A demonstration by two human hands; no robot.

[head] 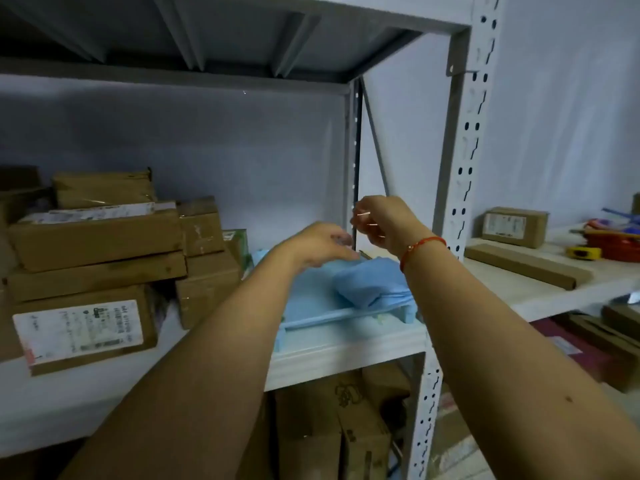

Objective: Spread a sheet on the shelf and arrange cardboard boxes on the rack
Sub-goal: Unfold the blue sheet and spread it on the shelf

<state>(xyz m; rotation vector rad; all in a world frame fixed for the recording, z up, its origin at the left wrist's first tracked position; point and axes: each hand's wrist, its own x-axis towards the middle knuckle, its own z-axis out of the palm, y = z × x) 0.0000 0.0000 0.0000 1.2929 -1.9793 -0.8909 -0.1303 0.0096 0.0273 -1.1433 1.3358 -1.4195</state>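
Note:
A light blue sheet (311, 303) lies on the white shelf (346, 351), part of it flat and part still a folded bundle (367, 282) at the right. Both my hands hover just above it near the rear corner post. My right hand (381, 223) has its fingers curled and pinches a thin rubber band. My left hand (318, 245) is beside it with loosely extended, blurred fingers that hold nothing I can make out. Several cardboard boxes (93, 240) are stacked at the left of the same shelf.
A labelled box (83, 327) sits at the shelf's front left. The perforated upright (464, 174) stands right of my hands. On the neighbouring shelf lie a small box (515, 226), a long flat carton (526, 266) and coloured items. More boxes (332, 424) fill the level below.

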